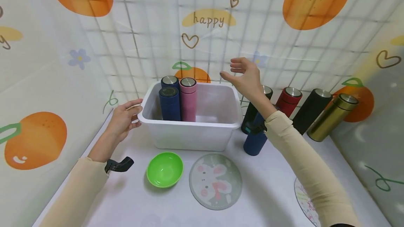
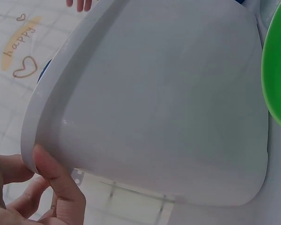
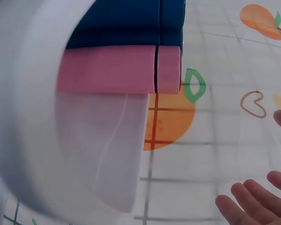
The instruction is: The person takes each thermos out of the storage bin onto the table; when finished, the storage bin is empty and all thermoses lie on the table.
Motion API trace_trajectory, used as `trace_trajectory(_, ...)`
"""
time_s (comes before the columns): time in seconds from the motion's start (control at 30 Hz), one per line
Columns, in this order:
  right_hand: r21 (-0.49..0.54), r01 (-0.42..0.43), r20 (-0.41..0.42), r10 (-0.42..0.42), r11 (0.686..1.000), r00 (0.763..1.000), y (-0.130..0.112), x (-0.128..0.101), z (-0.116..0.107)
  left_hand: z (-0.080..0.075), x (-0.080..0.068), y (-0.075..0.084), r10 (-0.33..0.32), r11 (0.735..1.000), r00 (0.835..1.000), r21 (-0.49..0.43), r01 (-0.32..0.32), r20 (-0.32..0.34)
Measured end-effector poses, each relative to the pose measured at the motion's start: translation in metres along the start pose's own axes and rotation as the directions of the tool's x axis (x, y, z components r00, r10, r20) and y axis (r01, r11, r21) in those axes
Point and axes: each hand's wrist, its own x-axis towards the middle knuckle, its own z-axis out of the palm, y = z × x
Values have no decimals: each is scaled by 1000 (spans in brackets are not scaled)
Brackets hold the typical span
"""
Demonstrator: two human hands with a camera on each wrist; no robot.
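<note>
A white plastic bin point(image 1: 189, 136) holds a pink vacuum flask point(image 1: 188, 102) and two dark blue flasks point(image 1: 170, 104), standing upright at its left end. My left hand point(image 1: 124, 116) is at the bin's left rim, thumb and fingers touching the edge. In the left wrist view, the left fingertips point(image 2: 42, 157) meet the rim's corner. Raised above the bin's back right corner, my right hand point(image 1: 246, 78) holds nothing, its thumb apart from loosely bent fingers. The right wrist view shows its fingers point(image 3: 253, 201) spread beside the bin, away from the pink flask.
Right of the bin stand a red flask point(image 1: 288, 101), a black flask point(image 1: 312, 111), a gold flask point(image 1: 332, 118), and another black one and a blue flask point(image 1: 254, 144) partly behind my right arm. A green bowl point(image 1: 165, 170) and a round rabbit mat point(image 1: 215, 182) lie in front.
</note>
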Motion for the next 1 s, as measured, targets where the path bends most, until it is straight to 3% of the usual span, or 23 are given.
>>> trace_trajectory(0.4, 50, -89, 42, 87, 995, 995, 11, 20, 32, -2, 1, -1, 0, 1000, 1000, -14, -1, -4)
trace_trajectory(0.67, 41, -127, 55, 124, 991, 991, 17, 24, 37, 2, 2, -2, -2, 1000, 1000, 6, 2, -3)
trace_trajectory(1.0, 35, -126, 176, 118, 991, 977, 20, 28, 56, 0, 2, -2, -1, 999, 1000, 36, 2, -24)
